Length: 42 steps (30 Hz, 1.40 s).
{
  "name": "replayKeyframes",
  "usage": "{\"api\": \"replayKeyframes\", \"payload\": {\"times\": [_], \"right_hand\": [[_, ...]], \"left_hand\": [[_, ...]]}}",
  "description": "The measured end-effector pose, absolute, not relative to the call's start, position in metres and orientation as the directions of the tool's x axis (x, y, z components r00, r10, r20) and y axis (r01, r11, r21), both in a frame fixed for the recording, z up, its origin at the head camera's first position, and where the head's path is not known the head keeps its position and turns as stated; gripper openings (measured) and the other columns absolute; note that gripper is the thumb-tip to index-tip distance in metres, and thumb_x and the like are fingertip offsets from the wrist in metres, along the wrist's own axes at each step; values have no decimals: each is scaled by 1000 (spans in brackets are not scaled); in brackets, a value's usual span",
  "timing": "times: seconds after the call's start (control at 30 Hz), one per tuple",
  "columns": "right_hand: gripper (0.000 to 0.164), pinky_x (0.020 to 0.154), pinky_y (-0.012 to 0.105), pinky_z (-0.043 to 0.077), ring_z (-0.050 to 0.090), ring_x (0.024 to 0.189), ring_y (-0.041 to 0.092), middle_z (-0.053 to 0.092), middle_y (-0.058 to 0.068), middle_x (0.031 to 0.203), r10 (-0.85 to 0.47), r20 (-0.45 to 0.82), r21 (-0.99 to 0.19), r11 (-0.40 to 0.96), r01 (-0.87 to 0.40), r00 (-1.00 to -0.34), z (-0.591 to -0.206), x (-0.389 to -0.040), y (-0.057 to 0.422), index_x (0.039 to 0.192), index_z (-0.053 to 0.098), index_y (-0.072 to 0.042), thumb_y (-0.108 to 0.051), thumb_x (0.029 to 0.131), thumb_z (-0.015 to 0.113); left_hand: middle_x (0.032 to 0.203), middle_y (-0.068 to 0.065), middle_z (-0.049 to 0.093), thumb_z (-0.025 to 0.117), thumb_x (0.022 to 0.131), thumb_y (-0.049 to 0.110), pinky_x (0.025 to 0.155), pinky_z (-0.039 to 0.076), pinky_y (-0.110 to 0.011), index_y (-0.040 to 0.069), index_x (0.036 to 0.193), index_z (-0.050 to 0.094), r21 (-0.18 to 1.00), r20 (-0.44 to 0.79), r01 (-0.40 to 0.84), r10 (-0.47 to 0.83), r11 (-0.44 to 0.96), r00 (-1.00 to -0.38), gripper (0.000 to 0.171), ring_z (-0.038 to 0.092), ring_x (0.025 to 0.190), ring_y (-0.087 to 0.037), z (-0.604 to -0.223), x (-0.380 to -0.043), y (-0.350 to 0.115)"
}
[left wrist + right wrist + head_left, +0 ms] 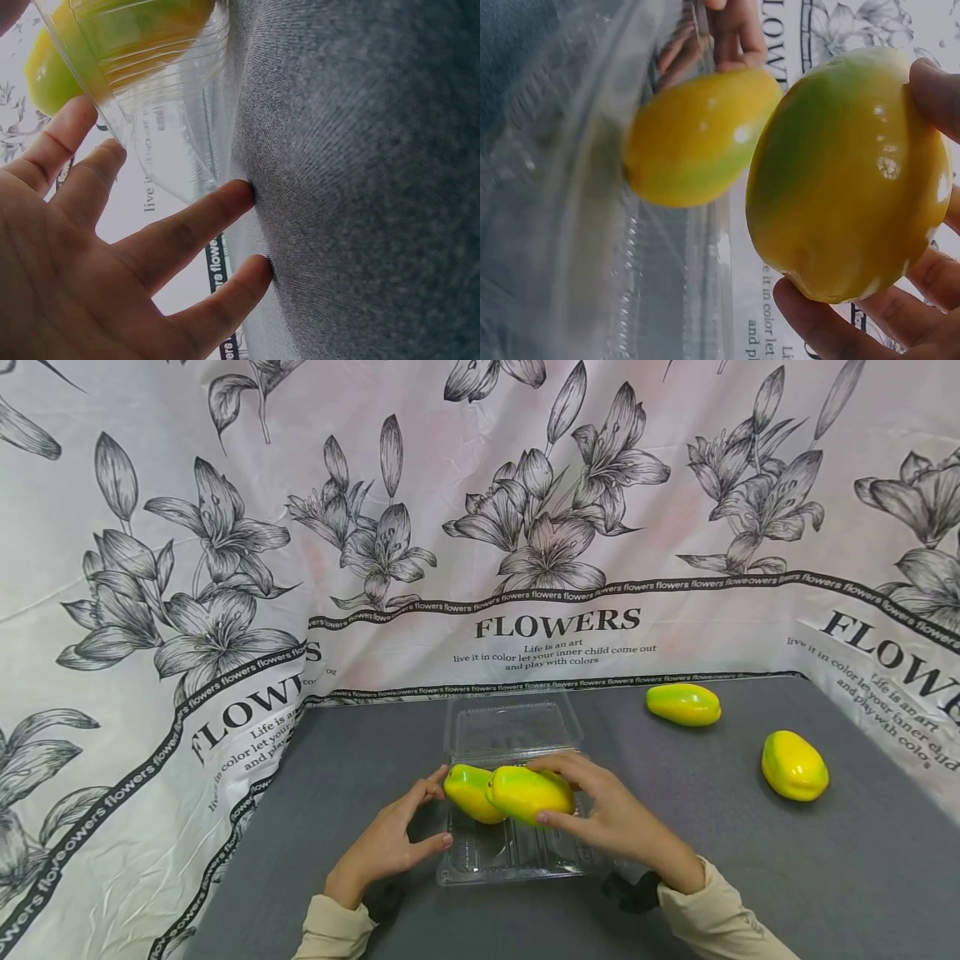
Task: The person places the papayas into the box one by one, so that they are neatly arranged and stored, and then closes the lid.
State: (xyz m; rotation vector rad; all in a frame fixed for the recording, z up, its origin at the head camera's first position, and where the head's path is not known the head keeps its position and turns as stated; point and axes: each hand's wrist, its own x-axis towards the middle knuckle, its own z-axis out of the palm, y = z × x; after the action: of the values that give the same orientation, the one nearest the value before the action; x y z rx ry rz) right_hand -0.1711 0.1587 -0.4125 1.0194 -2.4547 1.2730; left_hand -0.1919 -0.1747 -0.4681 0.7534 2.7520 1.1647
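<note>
I had the right hand [618, 814] gripping one yellow-green fruit [531, 795] above the clear box [480, 853], left hand [386, 837] spread at its side, likely steadying it around the second fruit [467, 792].

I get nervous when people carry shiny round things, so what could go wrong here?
The right hand holds a smooth, shiny fruit, so it might slip. That fruit is over the clear box, where a second fruit lies, so the two could bump. The box looks thin, and the left hand has its fingers spread at the edge, so a knock might shift it.
</note>
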Motion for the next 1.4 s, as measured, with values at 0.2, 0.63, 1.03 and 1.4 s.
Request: {"api": "replayKeyframes", "payload": {"times": [0.2, 0.63, 1.03, 1.4], "right_hand": [[51, 86, 30, 56, 61, 107, 12, 65, 2, 132, -513, 460, -633, 383, -673, -725, -418, -169, 151, 134, 61, -17, -22, 88, 82], [50, 92, 32, 55, 61, 111, 10, 63, -4, 131, -559, 434, -640, 360, -679, -706, -429, -162, 136, 133, 60, -21, -29, 88, 81], [53, 98, 39, 54, 62, 113, 11, 63, -5, 133, -598, 369, -654, 378, -655, -712, -435, -157, 124, 135, 59, -22, -41, 89, 77], [53, 99, 45, 54, 60, 119, 18, 63, -2, 135, -554, 397, -625, 421, -658, -732, -444, -154, 119, 136, 60, -22, -38, 89, 79]], "left_hand": [[143, 5, 58, 78, 89, 37, 112, 40, -65, 39, 145, 41, 690, 129, 409, 455, 597, -881, 67, 53, 140, -30, -468, -191, -175], [137, 5, 60, 77, 90, 38, 112, 39, -66, 41, 156, 29, 693, 106, 389, 448, 607, -888, 82, 52, 140, -32, -468, -188, -176], [166, 10, 34, 70, 95, 44, 114, 39, -64, 33, 134, 45, 691, 143, 441, 489, 573, -860, 47, 51, 142, -33, -469, -189, -178], [168, 11, 28, 68, 97, 44, 113, 39, -66, 29, 131, 47, 689, 122, 423, 481, 589, -868, 42, 50, 142, -33, -469, -188, -178]]}}
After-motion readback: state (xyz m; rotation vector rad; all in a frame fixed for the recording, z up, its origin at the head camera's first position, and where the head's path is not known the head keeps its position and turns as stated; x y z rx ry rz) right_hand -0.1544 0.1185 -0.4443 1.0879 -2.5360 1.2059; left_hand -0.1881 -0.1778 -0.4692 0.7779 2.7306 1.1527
